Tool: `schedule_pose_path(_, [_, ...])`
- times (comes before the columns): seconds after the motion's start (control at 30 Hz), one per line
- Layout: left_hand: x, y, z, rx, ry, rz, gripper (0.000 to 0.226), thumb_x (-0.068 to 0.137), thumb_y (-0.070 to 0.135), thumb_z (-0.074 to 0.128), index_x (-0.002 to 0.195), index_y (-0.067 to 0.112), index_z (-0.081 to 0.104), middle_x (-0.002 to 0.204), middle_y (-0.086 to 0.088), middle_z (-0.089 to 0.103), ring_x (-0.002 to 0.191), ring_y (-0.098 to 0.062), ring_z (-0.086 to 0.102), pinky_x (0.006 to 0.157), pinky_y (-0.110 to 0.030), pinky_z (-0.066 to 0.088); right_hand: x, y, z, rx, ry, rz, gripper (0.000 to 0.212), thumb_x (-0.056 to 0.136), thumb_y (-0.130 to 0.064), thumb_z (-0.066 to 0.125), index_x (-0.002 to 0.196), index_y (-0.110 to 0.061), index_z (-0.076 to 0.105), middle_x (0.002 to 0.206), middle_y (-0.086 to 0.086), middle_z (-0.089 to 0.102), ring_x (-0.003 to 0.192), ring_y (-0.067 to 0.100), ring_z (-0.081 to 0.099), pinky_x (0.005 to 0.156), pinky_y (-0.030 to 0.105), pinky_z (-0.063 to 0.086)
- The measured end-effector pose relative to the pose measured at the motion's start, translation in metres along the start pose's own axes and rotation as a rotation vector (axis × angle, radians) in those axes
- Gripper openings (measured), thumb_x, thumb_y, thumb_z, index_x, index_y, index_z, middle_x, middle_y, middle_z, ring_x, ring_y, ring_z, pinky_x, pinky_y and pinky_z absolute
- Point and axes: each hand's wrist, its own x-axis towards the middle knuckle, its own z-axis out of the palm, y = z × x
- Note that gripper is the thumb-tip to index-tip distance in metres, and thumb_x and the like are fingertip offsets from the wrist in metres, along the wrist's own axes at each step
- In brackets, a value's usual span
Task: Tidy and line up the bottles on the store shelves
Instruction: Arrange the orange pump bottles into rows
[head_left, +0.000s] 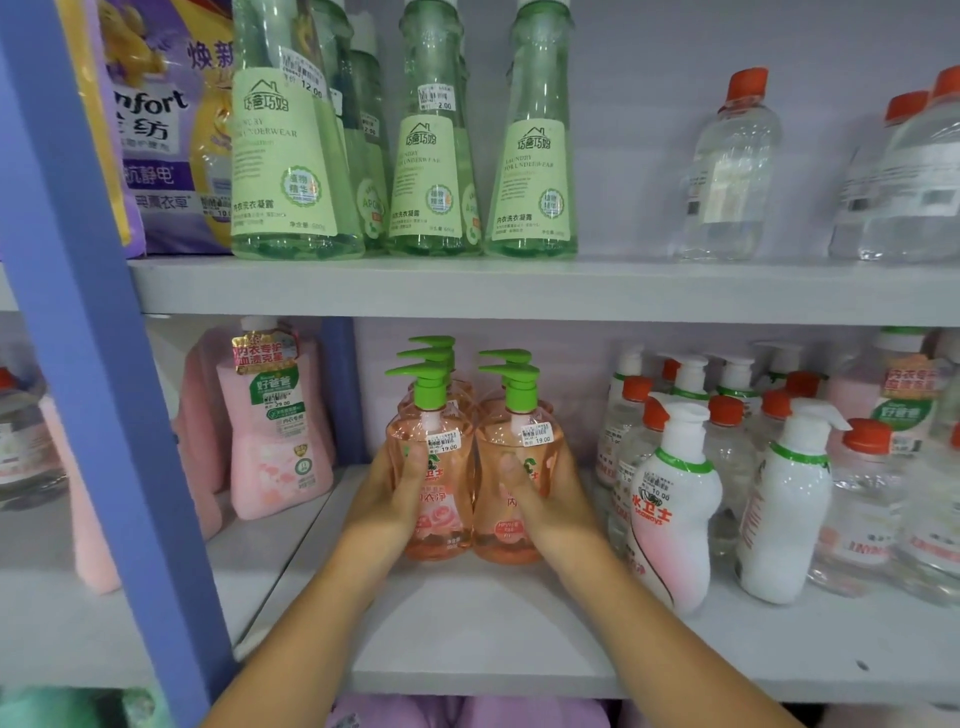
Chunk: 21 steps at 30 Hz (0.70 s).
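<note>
Both hands are on the job here. The left hand (397, 486) wraps around the left front pink bottle (431, 483), thumb across the label, and the right hand (540, 493) grips the right front pink bottle (514, 483) the same way. The two bottles stand upright on the lower shelf (467, 639), touching side by side, green pumps both pointing left.

So this little group looks mostly sorted. Behind the front pair there are more green pumps (431, 345) stacked up in two files, and they seem to run straight back, though I can't really see the bottles themselves from this angle. The pair sits well back from the shelf's front edge, so my guess is it may want pulling forward, or it's just being squared up.

Moving outward, there's plenty left. To the right, the white pump bottles (675, 499) and the clear red-capped bottles (727, 447) are jumbled together, some leaning, mixed rows, nothing facing the same way. That's the biggest mess in view. To the left, the pink refill bottle (275, 426) stands off on its own with others tucked behind it at an angle.

Up on the top shelf (519, 291), the green bottles (431, 135) look decently lined up, but the clear bottles (727, 166) on the right are spaced unevenly with a big gap.

I'd call it early-to-middle: one product neat, most of the shelf still to go.
</note>
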Motion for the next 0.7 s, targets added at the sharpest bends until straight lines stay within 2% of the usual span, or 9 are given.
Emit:
schedule_pose_path(0.07, [-0.001, -0.002, 0.002, -0.006, -0.008, 0.018, 0.065, 0.084, 0.083, 0.040, 0.131, 0.042, 0.060, 0.116, 0.021, 0.073, 0.107, 0.000, 0.069, 0.099, -0.034, 0.053, 0.001, 0.005, 0.003, 0.037, 0.019, 0.000, 0.040, 0.088, -0.040, 0.076, 0.119, -0.046, 0.052, 0.117, -0.026, 0.065, 0.097, -0.024, 0.059, 0.078, 0.002, 0.044])
schedule_pose_path(0.13, [-0.003, -0.001, 0.003, 0.000, -0.003, 0.036, 0.052, 0.093, 0.073, 0.040, 0.131, 0.042, 0.060, 0.115, 0.026, 0.072, 0.106, 0.006, 0.067, 0.097, -0.029, 0.052, -0.001, 0.005, 0.005, 0.024, 0.043, -0.003, 0.048, 0.078, -0.056, 0.074, 0.120, -0.052, 0.051, 0.119, -0.025, 0.067, 0.104, -0.018, 0.061, 0.084, 0.010, 0.046])
schedule_pose_path(0.2, [-0.003, -0.001, 0.002, 0.005, -0.016, 0.051, 0.056, 0.091, 0.074, 0.040, 0.133, 0.042, 0.058, 0.117, 0.025, 0.072, 0.108, 0.005, 0.067, 0.098, -0.029, 0.051, 0.000, 0.007, 0.006, 0.019, 0.051, -0.008, 0.054, 0.070, -0.066, 0.069, 0.120, -0.057, 0.050, 0.121, -0.025, 0.067, 0.106, -0.014, 0.062, 0.087, 0.013, 0.048])
schedule_pose_path(0.37, [-0.014, -0.001, 0.001, -0.005, 0.015, 0.068, 0.043, 0.096, 0.056, 0.056, 0.133, 0.034, 0.060, 0.116, 0.021, 0.072, 0.108, 0.006, 0.066, 0.093, -0.019, 0.051, -0.010, 0.002, 0.004, 0.014, 0.071, -0.039, 0.059, 0.073, -0.061, 0.073, 0.126, -0.050, 0.049, 0.123, -0.018, 0.069, 0.111, -0.003, 0.066, 0.098, 0.031, 0.054])
schedule_pose_path(0.5, [-0.022, -0.001, 0.004, -0.020, 0.106, 0.065, 0.038, 0.090, 0.030, 0.076, 0.126, 0.030, 0.064, 0.108, 0.021, 0.072, 0.097, 0.016, 0.064, 0.084, -0.012, 0.053, -0.021, 0.002, -0.002, 0.035, 0.067, -0.014, 0.062, 0.085, -0.037, 0.080, 0.139, -0.035, 0.049, 0.129, -0.014, 0.067, 0.115, -0.004, 0.064, 0.095, 0.018, 0.053])
schedule_pose_path(0.53, [-0.022, -0.002, 0.005, -0.029, 0.112, 0.062, 0.035, 0.089, 0.026, 0.077, 0.122, 0.030, 0.064, 0.103, 0.024, 0.072, 0.093, 0.019, 0.063, 0.078, -0.007, 0.051, -0.023, 0.001, -0.003, 0.041, 0.064, 0.004, 0.064, 0.085, -0.036, 0.080, 0.141, -0.033, 0.050, 0.130, -0.013, 0.067, 0.116, -0.003, 0.064, 0.095, 0.018, 0.054])
schedule_pose_path(0.6, [-0.021, -0.005, 0.004, -0.014, 0.113, 0.053, 0.032, 0.088, 0.024, 0.077, 0.114, 0.035, 0.063, 0.091, 0.034, 0.071, 0.087, 0.024, 0.061, 0.071, -0.003, 0.049, -0.029, -0.005, -0.006, 0.031, 0.047, 0.035, 0.063, 0.087, -0.031, 0.079, 0.142, -0.033, 0.050, 0.129, -0.014, 0.066, 0.110, -0.012, 0.063, 0.086, 0.007, 0.051])
schedule_pose_path(0.63, [-0.020, -0.005, 0.002, -0.002, 0.121, 0.050, 0.033, 0.088, 0.024, 0.078, 0.114, 0.037, 0.062, 0.092, 0.036, 0.070, 0.088, 0.024, 0.061, 0.076, -0.006, 0.052, -0.035, -0.008, -0.007, -0.005, 0.048, 0.047, 0.061, 0.088, -0.033, 0.078, 0.141, -0.037, 0.049, 0.129, -0.018, 0.065, 0.105, -0.019, 0.060, 0.083, 0.004, 0.049])
schedule_pose_path(0.7, [-0.021, -0.009, -0.002, 0.056, 0.128, 0.027, 0.049, 0.086, 0.029, 0.079, 0.130, 0.034, 0.057, 0.115, 0.024, 0.070, 0.106, 0.013, 0.062, 0.098, -0.025, 0.054, -0.046, -0.009, -0.011, -0.087, 0.070, 0.053, 0.065, 0.083, -0.046, 0.076, 0.141, -0.045, 0.046, 0.130, -0.030, 0.059, 0.114, -0.017, 0.056, 0.098, 0.014, 0.049])
